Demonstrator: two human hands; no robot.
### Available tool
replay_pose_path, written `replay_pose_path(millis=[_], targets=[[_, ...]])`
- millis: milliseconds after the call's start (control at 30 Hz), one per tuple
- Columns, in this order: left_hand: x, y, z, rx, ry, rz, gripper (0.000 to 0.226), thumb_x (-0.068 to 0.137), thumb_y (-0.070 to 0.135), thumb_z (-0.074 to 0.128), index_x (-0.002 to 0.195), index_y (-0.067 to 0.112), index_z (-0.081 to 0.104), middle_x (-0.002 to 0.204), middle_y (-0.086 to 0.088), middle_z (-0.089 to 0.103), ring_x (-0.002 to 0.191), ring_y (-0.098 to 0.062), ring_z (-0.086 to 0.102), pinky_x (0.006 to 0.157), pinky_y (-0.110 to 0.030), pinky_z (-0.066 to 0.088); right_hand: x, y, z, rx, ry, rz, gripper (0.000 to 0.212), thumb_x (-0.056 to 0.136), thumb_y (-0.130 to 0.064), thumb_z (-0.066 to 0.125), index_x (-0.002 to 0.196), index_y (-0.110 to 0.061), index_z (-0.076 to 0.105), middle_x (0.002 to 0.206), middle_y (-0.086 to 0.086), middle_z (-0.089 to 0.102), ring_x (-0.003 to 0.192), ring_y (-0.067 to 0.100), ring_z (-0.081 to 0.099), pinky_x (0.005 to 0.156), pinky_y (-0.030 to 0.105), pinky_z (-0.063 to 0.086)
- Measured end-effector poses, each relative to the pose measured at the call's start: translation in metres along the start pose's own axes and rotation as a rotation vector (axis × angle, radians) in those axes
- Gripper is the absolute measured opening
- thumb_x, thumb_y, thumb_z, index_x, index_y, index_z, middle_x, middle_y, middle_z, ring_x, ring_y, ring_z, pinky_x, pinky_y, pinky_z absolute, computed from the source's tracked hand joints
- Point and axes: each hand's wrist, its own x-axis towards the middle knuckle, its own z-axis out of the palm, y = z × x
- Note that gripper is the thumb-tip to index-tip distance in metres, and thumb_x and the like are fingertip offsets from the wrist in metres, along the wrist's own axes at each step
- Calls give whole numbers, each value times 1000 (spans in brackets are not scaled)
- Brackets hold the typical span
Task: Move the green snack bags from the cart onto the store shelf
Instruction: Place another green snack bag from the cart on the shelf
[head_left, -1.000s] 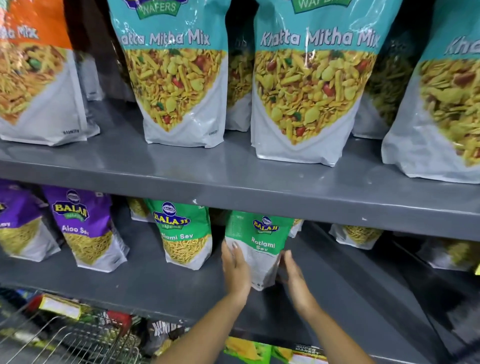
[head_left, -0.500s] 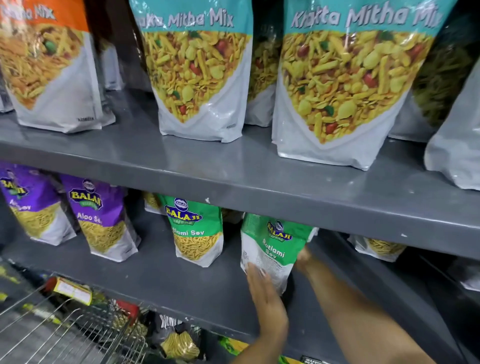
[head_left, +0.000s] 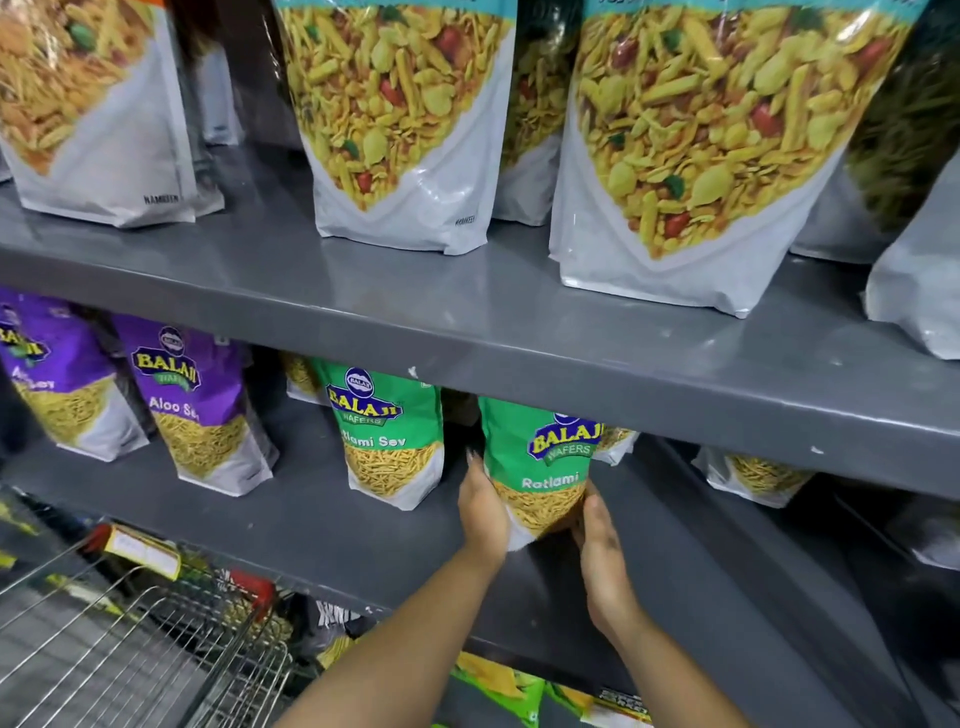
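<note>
On the lower grey shelf (head_left: 332, 525), a little right of the middle of the view, a green Ratlami Sev bag (head_left: 540, 462) stands upright between two bare hands. The left hand (head_left: 480, 512) presses flat against the bag's left edge, with the fingers pointing up toward 12 o'clock, and the right hand (head_left: 602, 551) cups the lower right corner; both hands are spread open around the bag and touch it, so the bag is held between the two palms. I cannot tell if the bottom of the bag rests fully on the shelf, because the hands cover it. At 9 o'clock from this bag, just beside it but apart, a second green bag (head_left: 387, 436) of the same kind stands on the same shelf. Further toward 9 o'clock stand two purple Aloo Sev bags (head_left: 192, 400). Toward 3 o'clock, small bags (head_left: 753, 475) sit deep under the upper shelf (head_left: 519, 332), partly hidden. On this upper shelf, at 12 o'clock, large Khatta Mitha Mix bags (head_left: 696, 156) stand in a row. At 7 o'clock, the wire cart (head_left: 156, 660) with a red handle part is near the shelf front.
</note>
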Motion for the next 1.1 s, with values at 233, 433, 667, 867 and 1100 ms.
replay_pose_path(millis=[233,433,667,867,1100], targets=[[91,-26,-14,154,-129,-49,50,63,63,65,87,19,71,105,-15,70,102,-37,64,101,-55,45,-33,13,5,-96,78,-28,68,96,-51,37,154,-17,48,160,3,49,150,16,42,134,47,27],[67,2,-6,115,-209,-66,58,75,60,55,110,16,68,117,-14,68,111,-36,61,106,-57,40,-37,19,3,-169,75,-61,44,114,-15,33,157,-13,43,152,-5,45,141,5,38,124,29,27],[-34,24,-39,54,-167,99,36,101,18,37,130,3,51,131,-3,57,110,5,59,99,-15,45,-66,19,11,-127,219,-156,45,113,-15,45,155,-28,41,142,-31,48,129,-13,48,118,21,33],[-134,23,-160,459,-179,432,37,93,33,43,123,20,60,135,4,59,136,-3,41,111,-18,32,-111,58,74,-311,65,-528,43,92,-27,50,132,-43,58,140,-51,38,130,-19,44,108,1,37],[-140,85,-360,655,471,500,44,90,44,42,121,17,58,128,-1,59,125,-18,52,107,-35,38,-132,69,231,-512,-577,-578,46,98,-27,44,123,4,68,129,8,61,123,7,52,112,-5,26]])
